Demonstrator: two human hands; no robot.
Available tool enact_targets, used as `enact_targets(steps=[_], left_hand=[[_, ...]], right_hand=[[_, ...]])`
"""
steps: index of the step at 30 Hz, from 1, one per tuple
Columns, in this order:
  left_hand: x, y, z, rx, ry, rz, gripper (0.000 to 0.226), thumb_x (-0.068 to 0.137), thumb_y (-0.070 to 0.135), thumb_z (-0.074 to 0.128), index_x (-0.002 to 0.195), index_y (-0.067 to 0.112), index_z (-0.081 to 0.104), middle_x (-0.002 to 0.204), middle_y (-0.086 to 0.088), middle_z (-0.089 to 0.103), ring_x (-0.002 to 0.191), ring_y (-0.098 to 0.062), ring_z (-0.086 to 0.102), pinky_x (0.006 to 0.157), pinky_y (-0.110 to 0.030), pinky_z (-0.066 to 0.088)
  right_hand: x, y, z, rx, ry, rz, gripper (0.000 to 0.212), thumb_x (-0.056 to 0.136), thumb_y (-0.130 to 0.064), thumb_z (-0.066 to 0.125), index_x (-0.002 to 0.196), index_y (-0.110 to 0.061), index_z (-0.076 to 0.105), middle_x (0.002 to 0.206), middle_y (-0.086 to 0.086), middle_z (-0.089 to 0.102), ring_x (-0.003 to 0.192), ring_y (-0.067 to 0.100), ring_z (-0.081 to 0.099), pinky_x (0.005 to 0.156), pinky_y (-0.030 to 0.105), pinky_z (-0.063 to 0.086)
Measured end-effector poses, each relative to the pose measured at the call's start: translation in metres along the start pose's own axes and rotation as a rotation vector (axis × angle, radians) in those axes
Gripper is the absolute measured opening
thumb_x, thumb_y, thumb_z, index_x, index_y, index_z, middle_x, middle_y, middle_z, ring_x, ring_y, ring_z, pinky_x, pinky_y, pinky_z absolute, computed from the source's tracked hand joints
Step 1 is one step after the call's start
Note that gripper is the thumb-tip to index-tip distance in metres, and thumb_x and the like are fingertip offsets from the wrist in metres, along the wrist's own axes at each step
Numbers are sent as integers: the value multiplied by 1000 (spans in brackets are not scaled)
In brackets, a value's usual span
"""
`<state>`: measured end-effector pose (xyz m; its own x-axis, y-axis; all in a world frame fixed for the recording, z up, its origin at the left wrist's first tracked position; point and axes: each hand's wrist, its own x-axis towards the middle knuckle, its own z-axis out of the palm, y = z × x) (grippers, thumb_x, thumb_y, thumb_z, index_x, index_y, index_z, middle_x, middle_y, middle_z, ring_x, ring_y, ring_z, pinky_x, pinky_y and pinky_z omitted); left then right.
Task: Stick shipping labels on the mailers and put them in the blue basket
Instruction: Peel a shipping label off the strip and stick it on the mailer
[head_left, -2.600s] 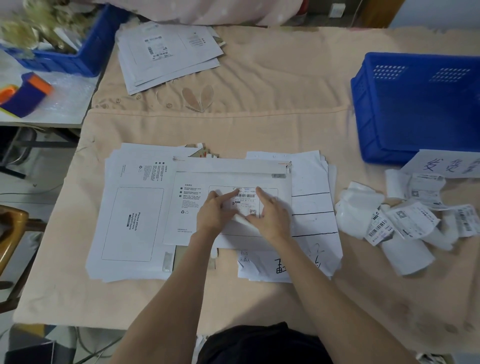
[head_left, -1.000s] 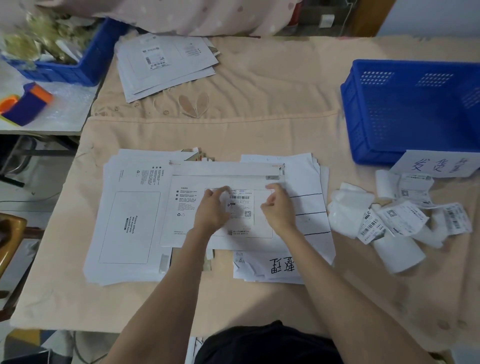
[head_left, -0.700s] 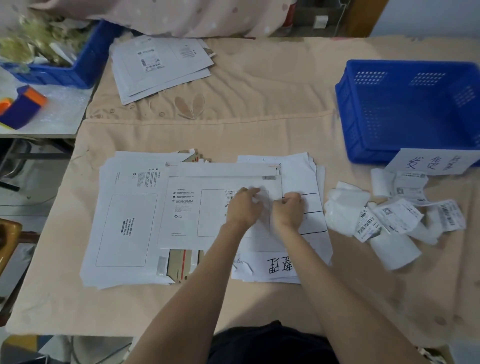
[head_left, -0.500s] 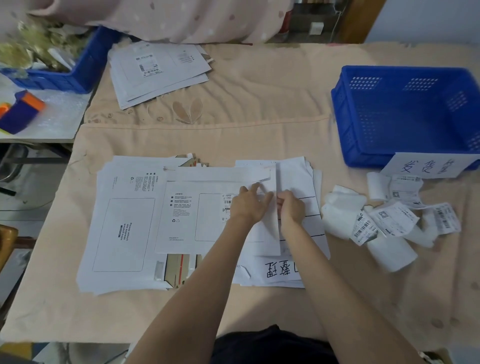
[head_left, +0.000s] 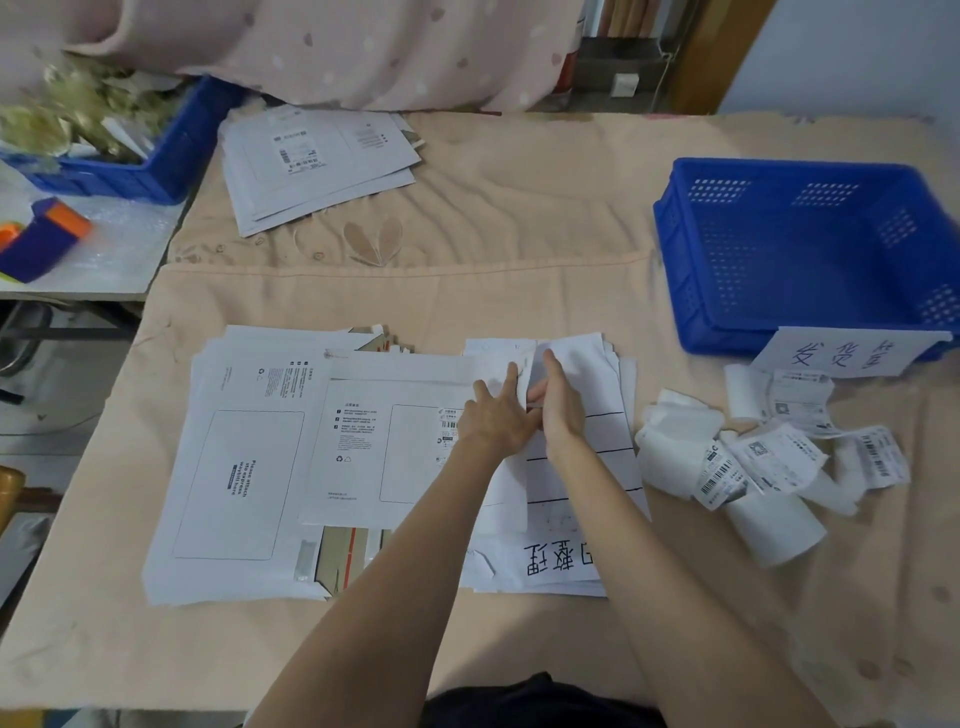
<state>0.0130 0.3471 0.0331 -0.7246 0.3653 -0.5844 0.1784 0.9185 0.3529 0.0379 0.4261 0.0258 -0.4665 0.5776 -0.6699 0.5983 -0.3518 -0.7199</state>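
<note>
- The mailer (head_left: 363, 447) being worked lies flat on top of the paper stack, its long axis running left to right across the person's front. Its right edge sits under both hands, and that edge looks lifted or folded up where they meet it.
- A shipping label (head_left: 450, 422) is stuck on the mailer's printed box, just left of the left hand's knuckles and partly hidden by that hand.
- The left hand (head_left: 496, 415) rests on the mailer's right end with fingers stretched forward and fairly straight, pressing rather than curling. Whether the thumb pinches the edge I cannot tell.
- The right hand (head_left: 558, 402) is touching the left, fingers extended upward along a raised white flap. It seems to be taking hold of the edge, but the grip itself is hidden.
- The blue basket (head_left: 680, 291) stands well to the right and farther forward than both hands, with no mailer seen in it. The right hand is the nearer one, so I judge the carry goes rightward and away, the mailer's long axis pointing roughly at the basket.
- Just right of the right hand lie the lined sheets (head_left: 597, 457), then a heap of loose labels (head_left: 769, 457).
- To the left of the left hand, another blank mailer (head_left: 239, 467) waits.
</note>
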Motion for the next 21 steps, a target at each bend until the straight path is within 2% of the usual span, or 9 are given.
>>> enact_targets(steps=[3, 6, 9, 13, 17, 19, 21], left_hand=[[-3, 0, -2, 10, -29, 5, 62, 99, 48, 29, 152, 32, 1, 137, -17, 31, 111, -41, 50, 92, -44, 41], [-8, -1, -15, -19, -14, 6, 56, 100, 35, 25, 152, 32, 4, 134, -17, 33, 110, -41, 51, 92, -44, 39], [-19, 9, -37, -20, 21, 0, 53, 100, 30, 23, 152, 29, 11, 137, -16, 32, 112, -41, 50, 92, -42, 38], [-36, 22, -75, 25, 79, 7, 49, 100, 28, 22, 149, 22, 21, 138, -15, 34, 117, -40, 47, 85, -38, 34], [-57, 18, -112, 27, 122, -5, 48, 100, 28, 21, 148, 25, 24, 137, -15, 36, 113, -41, 52, 84, -36, 35], [-69, 15, -125, 5, 141, 1, 49, 100, 27, 21, 149, 26, 23, 137, -14, 36, 116, -38, 49, 86, -36, 34], [-81, 13, -135, -44, 156, 16, 51, 99, 25, 21, 149, 28, 24, 136, -13, 38, 119, -36, 47, 91, -38, 35]], right_hand=[[-1, 1, 1, 27, -5, 20, 56, 93, -56, 42, 62, -11, 56, 65, 0, 60, 64, 18, 54, 78, 35, 48], [-3, 2, -2, 180, -78, 42, 50, 99, -44, 37, 77, -9, 65, 79, 8, 67, 65, 19, 60, 66, 30, 51], [-1, 5, -3, 127, -147, 41, 43, 101, -34, 35, 82, -10, 65, 80, 8, 68, 66, 20, 62, 80, 36, 51], [-3, 9, 3, -5, -250, 93, 34, 100, -27, 39, 81, -12, 62, 82, 7, 67, 64, 16, 61, 80, 32, 45], [-18, 10, 15, -53, -372, 153, 36, 101, -35, 41, 102, -5, 59, 87, 9, 65, 72, 19, 61, 88, 34, 41], [-24, 15, 25, -100, -439, 163, 46, 100, -44, 40, 113, -4, 57, 99, 12, 65, 86, 24, 62, 95, 38, 44], [-34, 18, 33, -133, -510, 162, 56, 99, -54, 36, 119, -5, 54, 99, 9, 64, 85, 23, 59, 87, 36, 47]])
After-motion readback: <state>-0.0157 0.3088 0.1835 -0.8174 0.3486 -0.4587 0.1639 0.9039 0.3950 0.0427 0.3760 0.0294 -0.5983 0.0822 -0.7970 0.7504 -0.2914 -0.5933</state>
